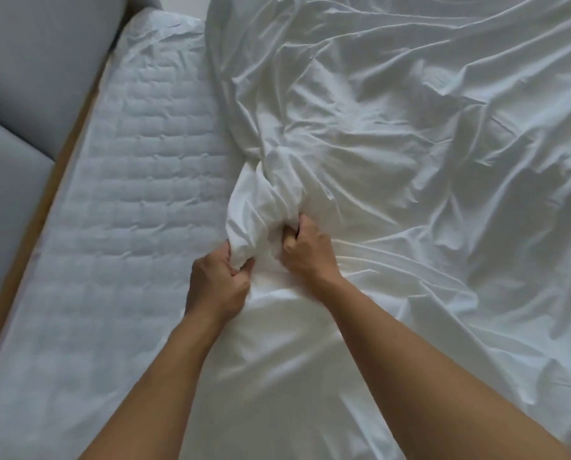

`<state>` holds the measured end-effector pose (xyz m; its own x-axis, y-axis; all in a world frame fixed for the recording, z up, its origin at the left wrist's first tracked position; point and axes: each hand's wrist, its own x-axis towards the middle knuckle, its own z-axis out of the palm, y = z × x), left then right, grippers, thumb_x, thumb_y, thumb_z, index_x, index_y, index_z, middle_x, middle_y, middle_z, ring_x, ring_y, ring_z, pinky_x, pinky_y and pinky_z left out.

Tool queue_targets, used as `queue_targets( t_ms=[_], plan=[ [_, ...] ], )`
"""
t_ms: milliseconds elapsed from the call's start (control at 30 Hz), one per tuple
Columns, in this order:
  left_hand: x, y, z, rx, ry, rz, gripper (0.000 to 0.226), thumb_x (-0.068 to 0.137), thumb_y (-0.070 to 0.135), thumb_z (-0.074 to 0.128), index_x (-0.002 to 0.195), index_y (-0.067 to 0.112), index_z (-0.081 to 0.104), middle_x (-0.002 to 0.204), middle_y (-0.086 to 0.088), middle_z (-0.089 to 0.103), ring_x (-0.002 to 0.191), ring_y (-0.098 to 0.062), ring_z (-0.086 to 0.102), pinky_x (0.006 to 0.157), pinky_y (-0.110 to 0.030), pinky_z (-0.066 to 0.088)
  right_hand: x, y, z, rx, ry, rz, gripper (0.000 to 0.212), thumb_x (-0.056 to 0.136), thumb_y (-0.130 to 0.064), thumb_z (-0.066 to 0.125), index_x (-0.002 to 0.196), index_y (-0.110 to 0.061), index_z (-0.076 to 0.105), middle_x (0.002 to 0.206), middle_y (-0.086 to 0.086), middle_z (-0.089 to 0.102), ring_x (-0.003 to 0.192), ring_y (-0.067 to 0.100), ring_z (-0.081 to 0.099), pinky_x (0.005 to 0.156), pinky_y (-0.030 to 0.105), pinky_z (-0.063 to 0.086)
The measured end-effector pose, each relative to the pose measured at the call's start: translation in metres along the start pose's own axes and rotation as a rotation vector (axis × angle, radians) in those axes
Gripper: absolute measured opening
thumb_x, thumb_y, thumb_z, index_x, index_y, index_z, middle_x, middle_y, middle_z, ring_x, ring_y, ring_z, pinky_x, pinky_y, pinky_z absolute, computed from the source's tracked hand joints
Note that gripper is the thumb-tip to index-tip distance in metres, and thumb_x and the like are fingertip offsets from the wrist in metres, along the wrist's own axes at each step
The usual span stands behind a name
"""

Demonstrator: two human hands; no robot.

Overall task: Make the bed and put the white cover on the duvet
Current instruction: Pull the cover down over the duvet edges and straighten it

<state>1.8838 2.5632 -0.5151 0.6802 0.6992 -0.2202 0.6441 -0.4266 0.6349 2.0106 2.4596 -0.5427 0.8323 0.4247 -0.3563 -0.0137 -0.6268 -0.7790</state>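
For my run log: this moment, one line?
left hand: grips white fabric | right hand: grips same bunch | quilted mattress: partly uncovered

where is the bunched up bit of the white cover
In the head view the white cover is bunched at centre frame, gripped by the left hand and right hand, just right of the bare quilted mattress.

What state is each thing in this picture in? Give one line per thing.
Wrinkled white fabric cover: crumpled, spread across the right side, one part bunched.
Quilted white mattress: uncovered on the left.
Left hand: grips the bunched cover.
Right hand: grips the same bunch, beside the left hand.
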Motion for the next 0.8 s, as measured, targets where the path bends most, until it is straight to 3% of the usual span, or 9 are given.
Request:
queue_targets(
  t_ms=[100,200,267,367,467,533,600,700,800],
  plan=[
    [-0.003,-0.018,0.016,0.137,-0.175,-0.191,0.041,0.087,0.032,0.073,0.123,0.021,0.055,0.111,-0.008,0.07,0.104,-0.033,0.064,0.081,-0.035,0.049,-0.022,0.047,-0.008,-0.357,-0.182,0.128,0.015,0.093,-0.018,0.047,0.105,-0.013,0.055,0.113,0.018,0.065,0.105,0.04,0.061,0.079,0.038,0.045],
    [-0.006,-0.031,0.023,0.244,-0.418,-0.237,0.054,0.088,0.032,0.069,0.135,0.025,0.043,0.125,-0.003,0.061,0.112,-0.028,0.06,0.086,-0.034,0.048,-0.04,0.083,-0.028,-0.704,-0.444,0.234,0.027,0.094,-0.02,0.05,0.118,-0.01,0.058,0.124,0.016,0.061,0.116,0.036,0.06,0.089,0.036,0.047],
    [-0.002,-0.036,0.019,0.3,-0.502,-0.214,0.058,0.084,0.034,0.066,0.138,0.027,0.045,0.131,-0.003,0.059,0.116,-0.027,0.058,0.09,-0.033,0.048,-0.046,0.086,-0.033,-0.82,-0.563,0.23,0.016,0.094,-0.018,0.05,0.103,-0.01,0.061,0.109,0.014,0.064,0.104,0.033,0.065,0.077,0.031,0.049],
    [0.018,-0.039,0.0,0.392,-0.551,-0.212,0.08,0.07,0.066,0.072,0.138,0.03,0.051,0.139,-0.007,0.049,0.126,-0.03,0.051,0.104,-0.041,0.044,-0.038,0.07,-0.034,-0.869,-0.618,0.216,0.015,0.092,-0.015,0.053,0.077,-0.015,0.055,0.082,0.007,0.067,0.074,0.026,0.063,0.064,0.03,0.05],
    [0.034,-0.055,-0.018,0.212,-0.569,-0.334,0.111,0.057,0.096,0.062,0.14,0.023,0.052,0.139,-0.005,0.055,0.121,-0.026,0.057,0.1,-0.041,0.045,-0.025,0.041,-0.03,-0.831,-0.539,0.187,0.011,0.089,-0.023,0.058,0.091,-0.013,0.061,0.088,0.007,0.068,0.076,0.026,0.065,0.071,0.034,0.056],
    [0.027,-0.066,-0.023,-0.056,-0.708,-0.414,0.084,0.068,0.084,0.066,0.127,0.023,0.064,0.122,-0.001,0.067,0.093,-0.012,0.066,0.078,-0.026,0.053,-0.019,0.017,-0.018,-0.695,-0.251,0.094,0.023,0.086,-0.035,0.059,0.101,-0.018,0.058,0.095,0.003,0.061,0.087,0.027,0.06,0.077,0.037,0.053],
    [0.016,-0.079,-0.019,-0.195,-0.902,-0.464,0.061,0.076,0.068,0.075,0.122,0.029,0.068,0.118,0.004,0.071,0.091,-0.007,0.069,0.08,-0.023,0.057,-0.012,-0.009,0.003,-0.495,-0.02,0.06,0.035,0.086,-0.045,0.059,0.108,-0.018,0.054,0.106,0.003,0.058,0.095,0.027,0.057,0.079,0.037,0.047],
    [-0.004,-0.094,-0.016,-0.291,-1.119,-0.524,0.046,0.077,0.039,0.086,0.118,0.023,0.072,0.113,-0.002,0.076,0.102,-0.021,0.073,0.091,-0.038,0.059,0.008,-0.015,0.036,-0.441,-0.033,0.141,0.062,0.091,-0.054,0.058,0.134,-0.009,0.05,0.13,0.011,0.057,0.119,0.034,0.056,0.094,0.042,0.047],
    [-0.023,-0.122,-0.023,-0.245,-1.24,-0.567,0.049,0.064,0.023,0.095,0.109,0.015,0.076,0.107,-0.009,0.077,0.1,-0.028,0.074,0.094,-0.045,0.058,0.025,-0.012,0.053,-0.496,-0.091,0.086,0.038,0.101,-0.028,0.048,0.126,-0.002,0.061,0.129,0.023,0.062,0.119,0.042,0.058,0.096,0.04,0.046]
  ],
)
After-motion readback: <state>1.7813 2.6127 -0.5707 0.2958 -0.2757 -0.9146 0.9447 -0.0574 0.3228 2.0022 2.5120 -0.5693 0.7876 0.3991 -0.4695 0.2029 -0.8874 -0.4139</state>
